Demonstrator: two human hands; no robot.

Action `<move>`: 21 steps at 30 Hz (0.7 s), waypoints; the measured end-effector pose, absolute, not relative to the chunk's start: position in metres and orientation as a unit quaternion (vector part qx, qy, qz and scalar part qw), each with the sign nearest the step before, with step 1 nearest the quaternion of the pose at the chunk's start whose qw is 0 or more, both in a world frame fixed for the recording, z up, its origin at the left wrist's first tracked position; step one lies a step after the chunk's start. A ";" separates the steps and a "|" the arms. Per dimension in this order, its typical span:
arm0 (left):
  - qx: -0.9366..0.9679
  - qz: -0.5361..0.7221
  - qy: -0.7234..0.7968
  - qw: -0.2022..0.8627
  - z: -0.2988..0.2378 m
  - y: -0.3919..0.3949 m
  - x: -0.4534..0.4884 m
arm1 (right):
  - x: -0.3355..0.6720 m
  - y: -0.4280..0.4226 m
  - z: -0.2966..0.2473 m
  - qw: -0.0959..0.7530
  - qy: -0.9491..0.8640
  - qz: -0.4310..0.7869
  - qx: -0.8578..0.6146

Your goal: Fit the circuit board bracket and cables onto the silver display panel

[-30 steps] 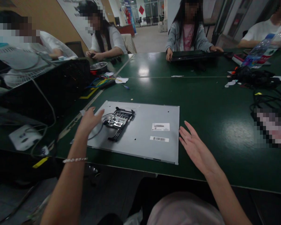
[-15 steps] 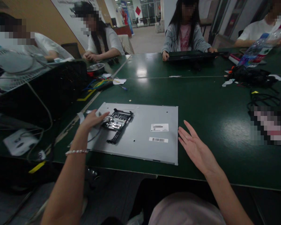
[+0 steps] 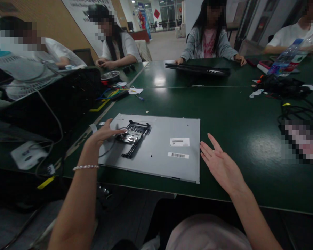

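A flat silver-grey display panel (image 3: 161, 166) lies on the green table, with two white labels on its right half. On its left half rests a black frame with a circuit board (image 3: 131, 137), and a thin cable runs off to the left. At the panel's left edge is my left hand (image 3: 100, 134), its thumb stretched over the panel towards the circuit board; the fingers point away and partly hide behind the hand. Beside the right edge my right hand (image 3: 221, 166) is held palm up with fingers extended, the fingertips close to the edge. Neither hand grips anything visible.
Left stands a large black screen (image 3: 54, 97) with a white basket behind it. Coloured wires (image 3: 113, 93) and a metal bowl (image 3: 111, 75) lie beyond. Across the table a person holds a black flat device (image 3: 198, 69). Bottles (image 3: 284, 59) and a black bag (image 3: 284, 86) sit right.
The person opposite has shifted and tilted the black device leftwards and nearer. My view has moved slightly; my hands stay by the panel's two edges, my left thumb a little lower.
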State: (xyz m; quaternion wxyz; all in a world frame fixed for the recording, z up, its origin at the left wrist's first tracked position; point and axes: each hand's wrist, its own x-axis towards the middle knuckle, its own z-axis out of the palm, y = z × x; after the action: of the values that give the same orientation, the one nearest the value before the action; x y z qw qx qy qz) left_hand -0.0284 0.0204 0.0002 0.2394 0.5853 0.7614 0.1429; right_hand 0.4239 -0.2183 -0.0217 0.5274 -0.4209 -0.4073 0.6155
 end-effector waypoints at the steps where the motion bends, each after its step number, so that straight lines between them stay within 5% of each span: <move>1: 0.584 0.144 0.763 0.237 -0.001 0.015 -0.010 | 0.444 -0.223 -0.023 0.529 -0.406 0.617 -0.417; 7: 0.579 0.154 0.769 0.223 -0.001 -0.014 0.074 | 0.528 -0.240 -0.030 0.533 -0.402 0.620 -0.413; 21: 0.358 0.392 0.717 0.451 0.012 -0.014 0.053 | 0.514 -0.252 -0.024 0.622 -0.227 0.601 -0.447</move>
State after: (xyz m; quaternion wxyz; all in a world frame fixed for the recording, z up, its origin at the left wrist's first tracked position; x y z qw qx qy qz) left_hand 0.0535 -0.0141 0.0116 0.4509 0.3578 0.7174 0.3923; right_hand 0.5137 -0.2520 -0.0237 0.6222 -0.4469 -0.2269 0.6014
